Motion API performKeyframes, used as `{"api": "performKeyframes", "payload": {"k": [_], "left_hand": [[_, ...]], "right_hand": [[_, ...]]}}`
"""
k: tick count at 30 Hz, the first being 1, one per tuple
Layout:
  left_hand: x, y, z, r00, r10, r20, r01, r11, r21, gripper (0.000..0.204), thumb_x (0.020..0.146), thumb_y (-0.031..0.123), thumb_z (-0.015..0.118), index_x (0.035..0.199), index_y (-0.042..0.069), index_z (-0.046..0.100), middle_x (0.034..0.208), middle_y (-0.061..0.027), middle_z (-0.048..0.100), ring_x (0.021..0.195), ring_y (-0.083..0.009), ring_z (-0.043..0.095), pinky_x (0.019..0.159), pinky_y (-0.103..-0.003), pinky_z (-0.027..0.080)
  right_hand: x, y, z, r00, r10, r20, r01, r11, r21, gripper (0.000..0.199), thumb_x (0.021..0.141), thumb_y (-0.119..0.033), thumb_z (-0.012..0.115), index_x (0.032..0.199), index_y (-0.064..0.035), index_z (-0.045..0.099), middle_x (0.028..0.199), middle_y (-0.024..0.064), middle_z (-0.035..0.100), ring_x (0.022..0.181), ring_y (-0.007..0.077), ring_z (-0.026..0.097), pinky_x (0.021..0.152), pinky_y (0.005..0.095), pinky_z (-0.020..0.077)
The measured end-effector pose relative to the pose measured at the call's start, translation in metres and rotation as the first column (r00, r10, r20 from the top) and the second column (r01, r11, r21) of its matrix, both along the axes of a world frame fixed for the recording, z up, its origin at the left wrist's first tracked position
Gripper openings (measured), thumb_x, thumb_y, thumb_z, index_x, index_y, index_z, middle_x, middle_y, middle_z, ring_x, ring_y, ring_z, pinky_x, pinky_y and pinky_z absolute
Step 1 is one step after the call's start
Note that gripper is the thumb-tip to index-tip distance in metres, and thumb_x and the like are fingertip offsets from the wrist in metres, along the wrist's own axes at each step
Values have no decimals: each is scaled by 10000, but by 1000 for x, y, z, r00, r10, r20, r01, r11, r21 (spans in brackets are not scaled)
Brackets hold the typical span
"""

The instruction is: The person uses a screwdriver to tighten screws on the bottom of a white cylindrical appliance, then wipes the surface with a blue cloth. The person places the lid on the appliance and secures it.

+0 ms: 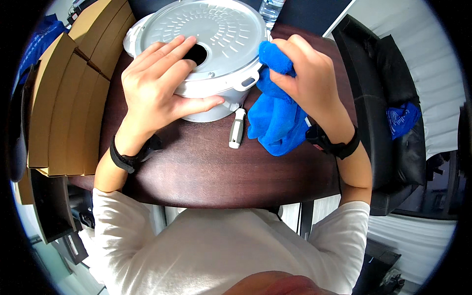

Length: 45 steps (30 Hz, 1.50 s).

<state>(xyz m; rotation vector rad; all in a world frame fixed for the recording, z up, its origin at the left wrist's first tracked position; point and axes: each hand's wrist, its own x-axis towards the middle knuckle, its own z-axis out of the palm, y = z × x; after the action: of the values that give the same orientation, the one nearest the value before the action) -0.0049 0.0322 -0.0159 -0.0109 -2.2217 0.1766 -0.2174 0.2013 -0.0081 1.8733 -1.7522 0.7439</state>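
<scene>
Your left hand [157,81] lies flat and spread on the grey lid [201,34] of the white cooker [216,91], fingers over the dark hole near the lid's middle and thumb along the pot's near wall; it holds nothing, only presses. The cooker sits at the far edge of the dark table [206,172], a little left of its middle. Your right hand [307,73] is closed around a bunched blue cloth [278,118], which touches the cooker's right side by the latch, while the rest of it hangs down onto the table. Keep the left palm firm so the pot does not slide toward the cardboard boxes [69,98] at the left edge. Fold the loose tail of cloth into your fist; as it drapes now it could drag the small white-handled tool [237,129] lying just in front of the cooker. Wipe along the rim in short strokes, working round the latch rather than over it, and mind the bottle [271,10] standing just behind the pot.
</scene>
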Motion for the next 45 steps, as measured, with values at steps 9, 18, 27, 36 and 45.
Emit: {"api": "performKeyframes", "payload": {"k": [9, 18, 27, 36, 45], "left_hand": [[-2, 4, 0, 999, 32, -23, -33, 999, -21, 524, 616, 509, 828, 740, 30, 657, 1052, -150, 709, 1000, -290, 689, 815, -384, 538], [-25, 32, -11, 984, 147, -102, -152, 987, -47, 320, 629, 258, 710, 815, 18, 609, 1052, -205, 676, 984, -325, 668, 868, -408, 505], [3, 21, 25, 945, 2, 327, -107, 946, 305, 781, 680, 509, 783, 1277, 77, 523, 1151, -163, 647, 1068, -347, 628, 904, -407, 508], [15, -43, 12, 968, -33, 248, 25, 999, 36, 929, 536, 631, 806, 1251, 68, 619, 1315, -195, 570, 1273, -353, 501, 1111, -499, 327], [-2, -19, 3, 998, 39, 56, -41, 999, 32, 746, 552, 519, 819, 1134, 72, 684, 1150, -163, 667, 1100, -326, 634, 961, -427, 490]], "right_hand": [[23, 4, 3, 975, 179, 135, -185, 982, 38, 417, 696, -185, 742, 1058, -52, 584, 900, 112, 579, 726, 294, 641, 620, 372, 520], [61, 9, 16, 991, 133, -29, -127, 981, 146, 438, 637, -229, 796, 957, -91, 530, 850, 58, 514, 707, 226, 622, 576, 354, 500], [46, 22, 14, 990, -74, 116, 53, 984, 168, 445, 663, -155, 767, 1073, -90, 607, 920, 88, 600, 757, 294, 655, 644, 370, 529], [65, 18, 21, 988, -143, 58, 130, 972, 198, 403, 676, -159, 774, 1025, -76, 590, 935, 70, 591, 785, 247, 658, 644, 325, 529], [92, -3, 25, 999, -44, -3, 44, 981, 191, 364, 689, -177, 779, 935, -92, 524, 868, 62, 522, 778, 244, 632, 602, 359, 518]]}}
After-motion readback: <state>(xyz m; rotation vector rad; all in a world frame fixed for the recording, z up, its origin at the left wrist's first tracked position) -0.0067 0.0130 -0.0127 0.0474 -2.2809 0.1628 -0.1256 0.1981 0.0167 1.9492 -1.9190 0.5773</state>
